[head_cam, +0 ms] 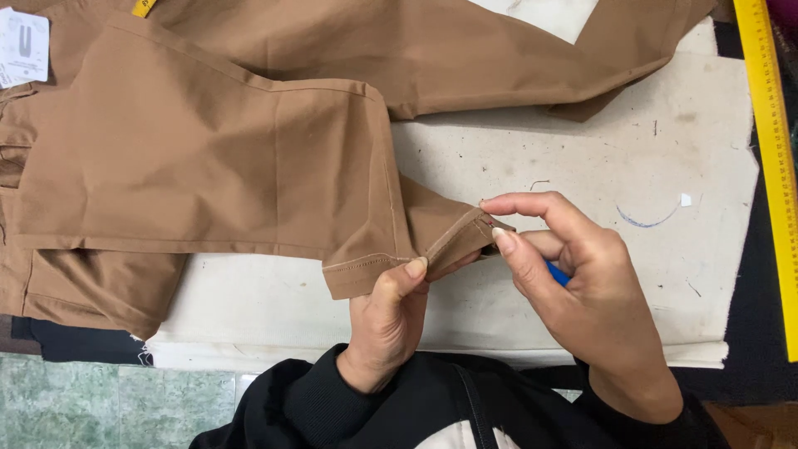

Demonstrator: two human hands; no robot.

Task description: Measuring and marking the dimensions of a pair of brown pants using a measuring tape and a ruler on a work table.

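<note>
A stained white cloth [582, 158] covers the worktable, with green marbled floor tiles [91, 399] below

The left hand [386, 320] is raised from below, palm turned away, its thumb pressed upward in a pinching grip. The right hand [582, 291] is angled in from the right, index finger and thumb extended leftward and nearly closed together.

A white cloth pad [582, 158] covers the work surface, marked with a blue pen arc [647, 220] at about three o'clock. A yellow ruler [773, 150] runs down the edge at two to three o'clock. At ten o'clock lies a white paper tag [23, 46]. Green marbled floor [108, 407] shows at seven o'clock.
</note>
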